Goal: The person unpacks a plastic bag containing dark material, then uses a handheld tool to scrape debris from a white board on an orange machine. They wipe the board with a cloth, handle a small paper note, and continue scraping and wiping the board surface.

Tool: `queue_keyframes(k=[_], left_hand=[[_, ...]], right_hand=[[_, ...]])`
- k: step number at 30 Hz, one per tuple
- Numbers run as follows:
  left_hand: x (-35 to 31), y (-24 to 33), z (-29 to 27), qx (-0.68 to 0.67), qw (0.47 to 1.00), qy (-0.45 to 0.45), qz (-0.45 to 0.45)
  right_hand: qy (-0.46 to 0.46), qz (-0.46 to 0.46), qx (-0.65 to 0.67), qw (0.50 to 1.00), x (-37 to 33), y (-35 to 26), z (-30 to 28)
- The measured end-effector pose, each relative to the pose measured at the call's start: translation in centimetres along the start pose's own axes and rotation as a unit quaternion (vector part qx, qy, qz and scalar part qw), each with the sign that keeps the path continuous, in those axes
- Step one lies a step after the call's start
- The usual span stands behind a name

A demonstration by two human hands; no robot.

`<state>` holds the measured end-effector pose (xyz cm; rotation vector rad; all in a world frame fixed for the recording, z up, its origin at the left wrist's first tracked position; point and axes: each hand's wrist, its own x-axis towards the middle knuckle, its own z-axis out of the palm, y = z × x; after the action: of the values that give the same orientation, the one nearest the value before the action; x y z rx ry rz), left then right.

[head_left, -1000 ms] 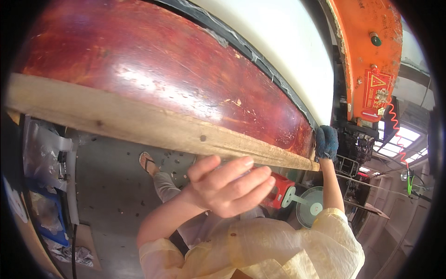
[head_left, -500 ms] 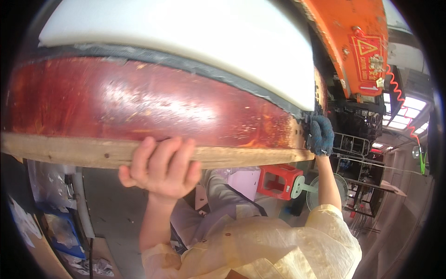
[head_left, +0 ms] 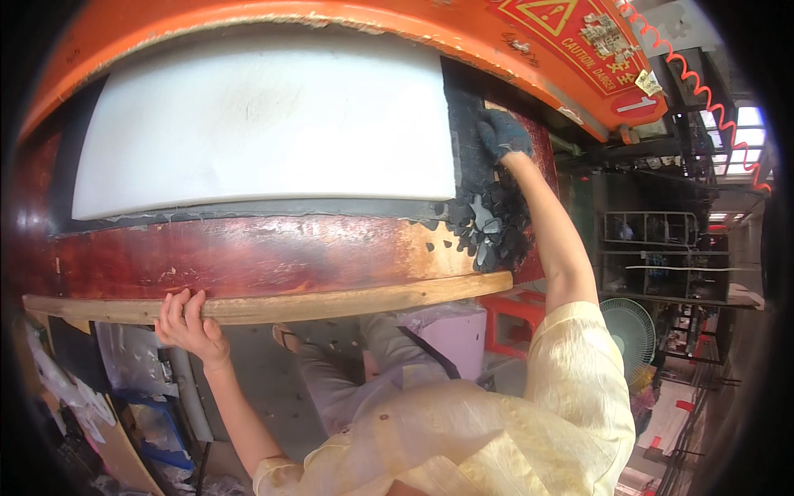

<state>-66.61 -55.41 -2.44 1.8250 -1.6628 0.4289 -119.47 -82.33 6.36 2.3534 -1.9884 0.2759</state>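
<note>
My bare left hand (head_left: 192, 326) has its fingers curled over the pale wooden edge strip (head_left: 364, 304) of a worn red-brown table (head_left: 289, 252). A thick white slab (head_left: 273, 124) lies on a black sheet (head_left: 467, 107), whose border shows around it. To the slab's right, my right hand (head_left: 506, 136) in a dark blue-grey glove is at the black sheet's far right part. Its fingers are blurred, dark against the sheet, so their grip is unclear. Small black cut scraps (head_left: 488, 225) are heaped below that hand, beside the slab's near right corner.
An orange machine beam (head_left: 463, 45) with a warning label spans the far side, close above the slab. A red coiled hose (head_left: 695, 83) hangs at the right. Below the table are a pink box (head_left: 451, 335), a red stool (head_left: 506, 318) and a fan (head_left: 628, 331).
My right hand has moved farther in along the slab's right side, from near the table's edge. My left hand has slid left along the edge strip. The view has shifted, showing more of the beam.
</note>
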Motion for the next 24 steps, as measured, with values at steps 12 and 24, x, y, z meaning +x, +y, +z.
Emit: queue_keyframes(k=[12, 24], left_hand=[[3.7, 3.7, -2.6, 0.007, 0.997, -0.050, -0.066], [6.6, 25.3, 1.2, -0.155, 0.961, -0.228, 0.028]], right_hand=[[-0.135, -0.070, 0.096, 0.984, -4.8, -1.7, -6.8], [-0.055, -0.271, 0.109, 0.955, -3.6, -5.2, -2.4]])
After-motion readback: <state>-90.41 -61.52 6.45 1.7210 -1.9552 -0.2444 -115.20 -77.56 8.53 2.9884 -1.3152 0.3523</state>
